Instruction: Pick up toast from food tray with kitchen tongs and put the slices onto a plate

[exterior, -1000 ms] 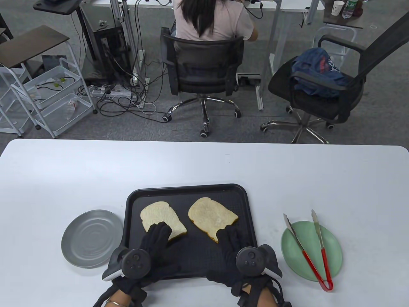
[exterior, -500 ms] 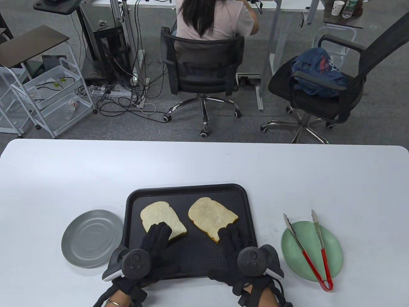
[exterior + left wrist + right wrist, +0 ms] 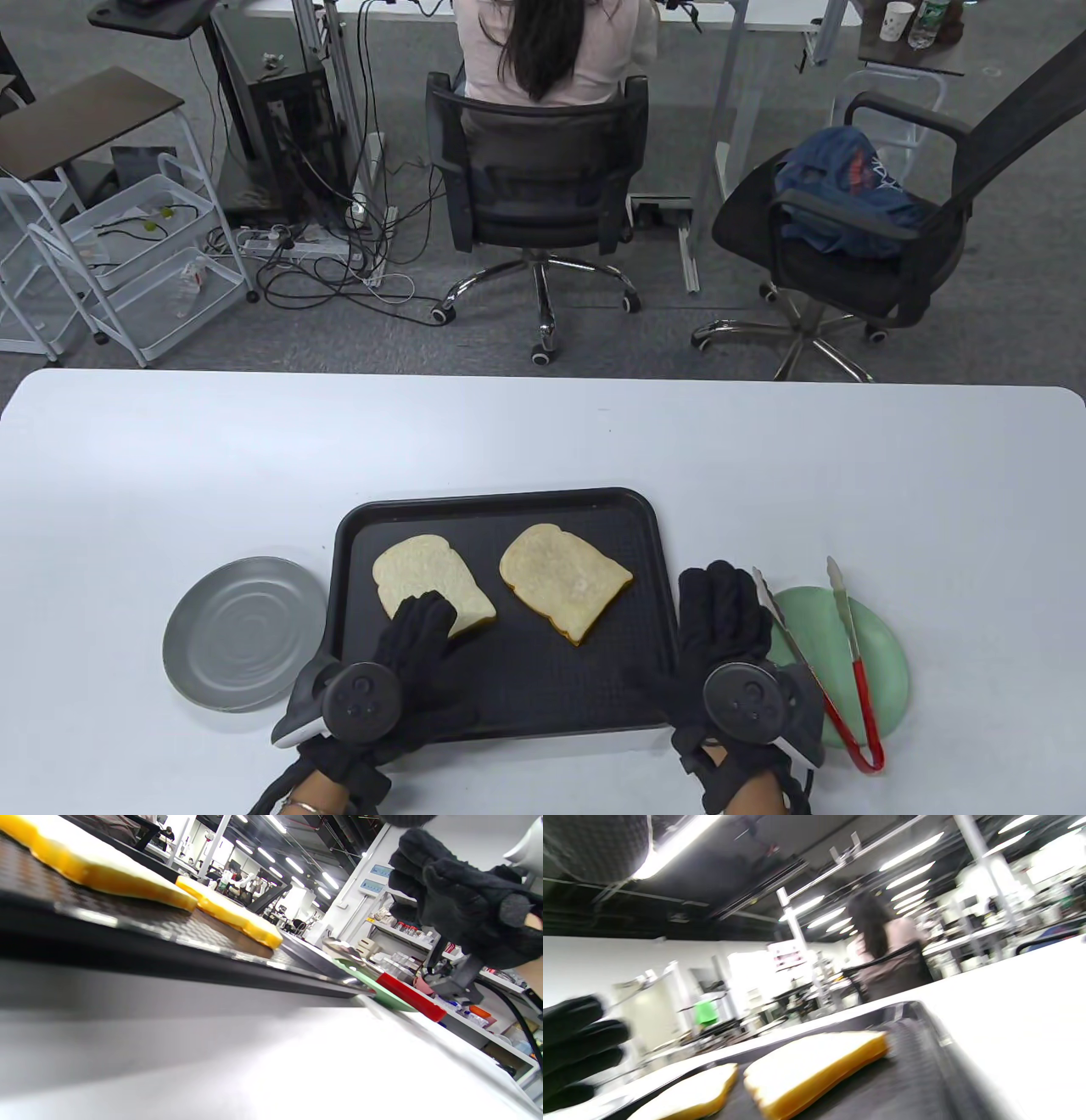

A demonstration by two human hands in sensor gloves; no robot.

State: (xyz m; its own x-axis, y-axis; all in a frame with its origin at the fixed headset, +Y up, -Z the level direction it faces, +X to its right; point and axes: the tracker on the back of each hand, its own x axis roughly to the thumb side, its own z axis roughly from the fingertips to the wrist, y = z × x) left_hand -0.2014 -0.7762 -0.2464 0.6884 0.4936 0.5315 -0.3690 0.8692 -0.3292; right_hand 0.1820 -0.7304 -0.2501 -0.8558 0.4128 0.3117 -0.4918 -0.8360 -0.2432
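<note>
Two slices of toast lie flat on the black tray (image 3: pixel 517 688): the left slice (image 3: pixel 428 581) and the right slice (image 3: pixel 564 581). My left hand (image 3: pixel 420 620) rests flat on the tray, its fingertips on the left slice's near corner. My right hand (image 3: pixel 721 594) hovers with relaxed fingers over the tray's right rim, holding nothing. It is right beside the left arm of the red-handled tongs (image 3: pixel 859 679); I cannot tell if they touch. The tongs lie spread across the green plate (image 3: pixel 882 671). The left wrist view shows the toast (image 3: pixel 233 914), the tongs (image 3: pixel 407 997) and the right hand (image 3: pixel 458 899).
A grey metal plate (image 3: pixel 244 632) sits left of the tray. The white table (image 3: pixel 543 433) stretches far beyond the tray. Past its far edge a person (image 3: pixel 551 42) sits in an office chair, back turned, with a second chair (image 3: pixel 848 246) to the right.
My right hand has left the tray's near right part and moved right, onto the tray's rim next to the tongs. The left hand, toast and tongs have not moved.
</note>
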